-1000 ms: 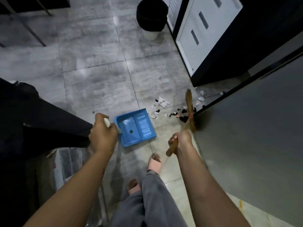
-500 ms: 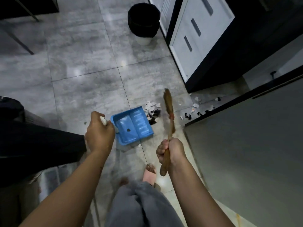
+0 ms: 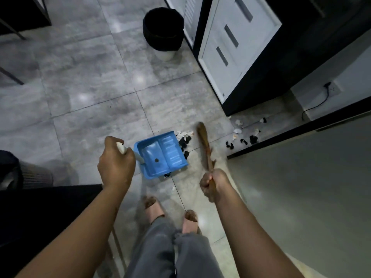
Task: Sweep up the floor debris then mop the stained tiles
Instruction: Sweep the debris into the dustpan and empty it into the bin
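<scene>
Your left hand (image 3: 115, 162) grips the white handle (image 3: 121, 147) of the blue plastic dustpan (image 3: 160, 155), which sits on the grey floor tiles (image 3: 90, 109). Your right hand (image 3: 213, 184) is closed around the brown hand broom (image 3: 203, 141); black and white scraps (image 3: 183, 138) lie between broom and dustpan.

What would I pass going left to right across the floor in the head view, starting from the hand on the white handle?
left hand → blue dustpan → scraps at its lip → broom → scattered scraps farther right
</scene>
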Demonstrator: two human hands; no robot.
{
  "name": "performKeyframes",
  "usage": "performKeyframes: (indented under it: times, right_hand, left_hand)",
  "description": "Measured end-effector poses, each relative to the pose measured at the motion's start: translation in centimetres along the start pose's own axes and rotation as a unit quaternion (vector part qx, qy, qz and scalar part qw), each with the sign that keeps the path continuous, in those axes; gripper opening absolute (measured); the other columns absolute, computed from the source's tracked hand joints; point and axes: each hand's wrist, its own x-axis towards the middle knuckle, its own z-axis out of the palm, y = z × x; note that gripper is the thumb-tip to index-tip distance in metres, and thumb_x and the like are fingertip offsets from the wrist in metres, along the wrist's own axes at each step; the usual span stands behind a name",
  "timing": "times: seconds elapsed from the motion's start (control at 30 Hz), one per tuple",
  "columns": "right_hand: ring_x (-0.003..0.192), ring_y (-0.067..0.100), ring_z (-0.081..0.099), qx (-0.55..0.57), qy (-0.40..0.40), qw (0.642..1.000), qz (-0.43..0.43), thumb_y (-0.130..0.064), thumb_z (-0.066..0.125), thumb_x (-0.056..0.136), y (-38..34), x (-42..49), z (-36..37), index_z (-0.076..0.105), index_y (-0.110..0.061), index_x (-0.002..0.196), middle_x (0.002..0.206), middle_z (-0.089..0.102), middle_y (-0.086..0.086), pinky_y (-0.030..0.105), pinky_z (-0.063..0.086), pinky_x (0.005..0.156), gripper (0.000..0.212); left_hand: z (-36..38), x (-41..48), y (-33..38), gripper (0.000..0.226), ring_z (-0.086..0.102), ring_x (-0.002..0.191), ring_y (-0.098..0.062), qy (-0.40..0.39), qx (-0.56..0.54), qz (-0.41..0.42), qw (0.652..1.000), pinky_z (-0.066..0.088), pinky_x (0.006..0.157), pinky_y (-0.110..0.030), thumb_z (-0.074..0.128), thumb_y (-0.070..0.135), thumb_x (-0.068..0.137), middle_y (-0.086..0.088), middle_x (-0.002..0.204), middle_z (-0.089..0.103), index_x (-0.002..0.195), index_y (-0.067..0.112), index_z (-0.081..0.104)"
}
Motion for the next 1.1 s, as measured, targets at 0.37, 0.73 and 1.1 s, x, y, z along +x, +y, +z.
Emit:
performKeyframes:
  times: [0.37,0.73,1.1]
  right_hand:
    - [0.024,0.008,0.028,0.097,0.052,0.987,-0.115,-0.009,0.027,0.095,-7.1,1.1,2.4,0.037,-0.018,0.070,0.045,0.033,-0.004,0.010,0.024,0.033,0.028]
    - [0.024,0.008,0.024,0.047,-0.007,0.999,0.001,-0.027,0.021,0.101,-10.6,4.1,0.6,0.031,-0.021,0.063,0.036,0.026,-0.008,0.006,0.028,0.040,0.039]
    - [0.026,0.006,0.028,0.265,0.034,0.956,-0.122,-0.010,0.028,0.098,-15.8,3.1,1.4,0.038,-0.019,0.074,0.039,0.033,-0.007,0.011,0.023,0.031,0.027]
  left_hand:
    - [3.0,3.7,5.4,0.018,0.058,0.072,-0.029,-0.029,-0.008,0.031,0.999,0.051,0.067,-0.039,0.058,0.019,0.086,-0.002,0.081,0.061,0.100,0.024,0.048]
    - [9.0,5.1,11.2,0.017,0.054,0.068,-0.023,-0.040,-0.009,0.063,0.997,0.037,0.061,-0.029,0.058,0.019,0.086,0.002,0.079,0.059,0.100,0.023,0.049]
    - [12.8,5.2,16.2,0.017,0.053,0.067,-0.021,-0.071,-0.015,0.086,0.994,0.037,0.061,-0.029,0.057,0.019,0.086,0.003,0.077,0.058,0.099,0.025,0.048]
